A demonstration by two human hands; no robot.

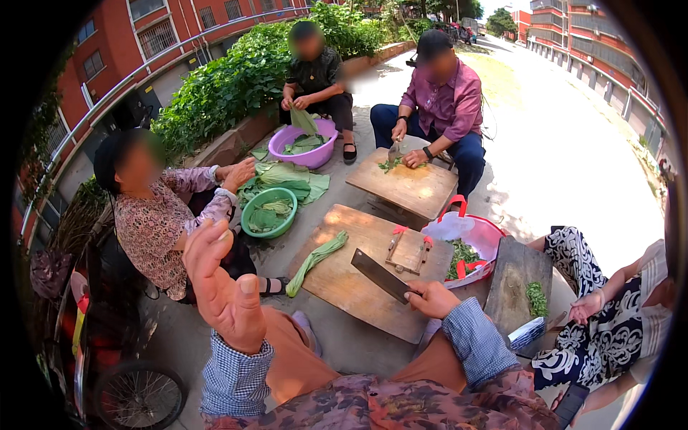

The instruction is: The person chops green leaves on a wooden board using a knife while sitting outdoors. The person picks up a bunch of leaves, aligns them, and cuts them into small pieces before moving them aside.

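Observation:
My left hand (pixel 228 287) is raised in front of me, fingers apart and nothing in it. In my right hand (pixel 433 298) is the handle of a cleaver (pixel 380 276), its dark blade pointing left above a wooden board (pixel 344 291). A bundle of long pale green leaves (pixel 317 262) lies along the board's left side, its lower end over the edge. Toward the board's far right rests a small wooden frame (pixel 408 252) with red bits at its upper corners. The blade is apart from the leaves.
A green basin (pixel 269 213) and a purple basin (pixel 304 145) hold leaves, with people beside them. Across from me a person chops greens on another board (pixel 401 185). At right are a pink-and-white basket (pixel 479 233), a dark board (pixel 510 281) with chopped greens, and a seated person.

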